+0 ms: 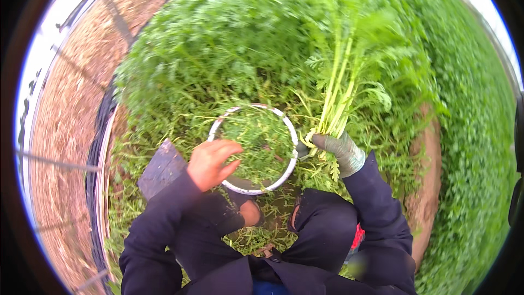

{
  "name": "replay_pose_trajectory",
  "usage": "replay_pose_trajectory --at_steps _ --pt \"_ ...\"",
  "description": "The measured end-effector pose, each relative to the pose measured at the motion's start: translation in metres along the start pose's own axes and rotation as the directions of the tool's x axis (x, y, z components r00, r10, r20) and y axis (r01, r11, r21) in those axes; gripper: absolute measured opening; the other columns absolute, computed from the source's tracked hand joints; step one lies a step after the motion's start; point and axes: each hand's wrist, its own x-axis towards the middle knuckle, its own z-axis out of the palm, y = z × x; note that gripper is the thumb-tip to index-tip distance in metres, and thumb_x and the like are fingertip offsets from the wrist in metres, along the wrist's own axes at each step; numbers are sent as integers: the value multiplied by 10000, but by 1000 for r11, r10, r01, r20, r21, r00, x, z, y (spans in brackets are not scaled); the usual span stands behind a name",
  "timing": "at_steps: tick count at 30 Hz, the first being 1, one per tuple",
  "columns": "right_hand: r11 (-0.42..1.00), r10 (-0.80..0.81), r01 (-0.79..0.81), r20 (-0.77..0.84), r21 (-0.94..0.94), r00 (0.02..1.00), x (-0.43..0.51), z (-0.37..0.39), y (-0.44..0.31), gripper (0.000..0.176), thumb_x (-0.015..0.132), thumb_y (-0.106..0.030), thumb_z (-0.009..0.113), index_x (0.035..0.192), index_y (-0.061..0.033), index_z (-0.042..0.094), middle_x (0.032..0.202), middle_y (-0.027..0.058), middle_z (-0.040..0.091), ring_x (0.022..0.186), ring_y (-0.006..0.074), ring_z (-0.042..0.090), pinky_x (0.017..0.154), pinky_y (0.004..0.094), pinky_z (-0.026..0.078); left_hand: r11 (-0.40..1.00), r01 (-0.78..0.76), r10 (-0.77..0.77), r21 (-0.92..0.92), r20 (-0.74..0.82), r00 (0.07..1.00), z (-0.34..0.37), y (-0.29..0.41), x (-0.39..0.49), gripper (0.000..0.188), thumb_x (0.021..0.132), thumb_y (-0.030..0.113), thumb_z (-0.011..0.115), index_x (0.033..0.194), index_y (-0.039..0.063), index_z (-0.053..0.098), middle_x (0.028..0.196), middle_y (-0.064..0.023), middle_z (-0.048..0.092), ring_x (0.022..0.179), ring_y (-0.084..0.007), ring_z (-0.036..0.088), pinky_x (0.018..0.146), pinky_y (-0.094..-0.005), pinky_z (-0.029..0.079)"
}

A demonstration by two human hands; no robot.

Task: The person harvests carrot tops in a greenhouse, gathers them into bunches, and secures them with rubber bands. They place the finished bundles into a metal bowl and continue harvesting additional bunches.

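Note:
My right hand (342, 153), in a grey-green work glove, grips a bunch of leafy green stalks (340, 90) near their lower ends, with the leaves fanning upward. The bunch is beside the right rim of a round white-rimmed bucket (292, 131). Leafy green trimmings (260, 143) lie inside the bucket. My bare left hand (213, 162) is over the bucket's left rim, fingers apart and curved toward the inside, with nothing seen in it. Whether it touches the rim cannot be told.
Dense leafy plants (254, 28) stand beyond the bucket. A dark flat sheet (163, 168) lies left of my left hand. Loose stems and leaves cover the ground around my feet. Bare soil (425, 180) borders the plants at right, and straw-like litter (73, 102) covers the ground at far left.

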Motion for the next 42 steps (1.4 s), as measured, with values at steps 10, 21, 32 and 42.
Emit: replay_pose_trajectory --at_steps 10,21,32,42 --pt "372 78 -235 -222 -898 972 51 93 -4 351 763 -316 712 905 5 733 667 143 684 617 285 673 638 379 550 734 -14 275 679 -278 920 -51 56 -20 486 877 144 559 1361 178 530 1509 -61 447 1405 -218 397 1184 -420 222" --pt "-579 -99 -89 -38 -811 994 67 93 56 230 849 -108 637 1061 -155 711 1033 104 711 971 284 705 811 418 552 945 232 -177 231 -236 955 -32 -10 -44 1064 583 576 852 1425 64 451 1486 -173 433 1415 -345 357 1167 -490 227" --pt "-649 -129 392 603 -652 788 62 85 48 239 762 -105 661 995 -157 648 914 44 615 909 233 620 895 384 501 468 577 -58 -669 628 776 45 -63 -52 1202 647 504 897 1529 10 247 1512 -195 391 1418 -291 350 1170 -390 284" --pt "-606 -136 107 235 -788 962 87 88 65 142 848 -109 644 982 -153 660 954 54 638 934 224 639 798 375 482 527 742 -413 -414 639 649 50 -50 -61 869 638 312 915 1312 -75 527 1180 -214 650 1072 -245 637 933 -342 502"
